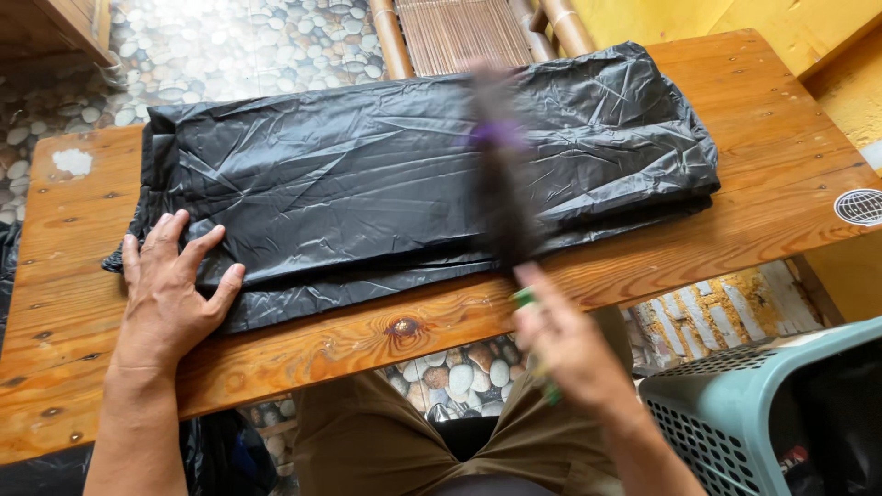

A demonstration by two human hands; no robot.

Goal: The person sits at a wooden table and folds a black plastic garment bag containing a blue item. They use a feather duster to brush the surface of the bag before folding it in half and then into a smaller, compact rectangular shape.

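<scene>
My left hand (175, 289) lies flat with fingers spread on the corner of a big folded black plastic bag (413, 174). The bag lies across the wooden desk (73, 303). My right hand (565, 344) is closed around a blurry dark brush (501, 174) above the bag. A green basket (735, 413) sits beside my leg.

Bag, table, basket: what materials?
Bag: thin black plastic film, glossy, finely creased.
Table: wood, seemingly varnished; grain and knots show.
Basket: moulded plastic, matte grey-blue, perforated wall.
</scene>
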